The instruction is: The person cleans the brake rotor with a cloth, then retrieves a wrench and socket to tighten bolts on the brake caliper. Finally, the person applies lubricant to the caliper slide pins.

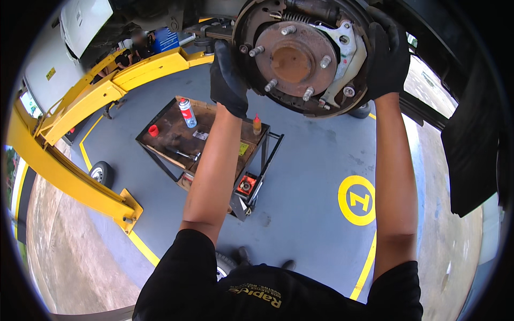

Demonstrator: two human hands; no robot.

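Note:
An opened drum brake assembly hangs before me at the top. Its rusty wheel hub carries several studs, and a coil spring runs above it. A pale metal lever lies along the right-hand brake shoe. My left hand, in a black glove, is closed against the assembly's left edge. On the opposite edge, my black-gloved right hand wraps round with its fingers curled. Most fingertips are hidden behind the rim. Both arms are raised and stretched out.
Below stands a tool cart with a spray can, red cap, small bottle and ratchet. A yellow lift arm and post rise at left, near a loose wheel. A dark mudflap hangs right.

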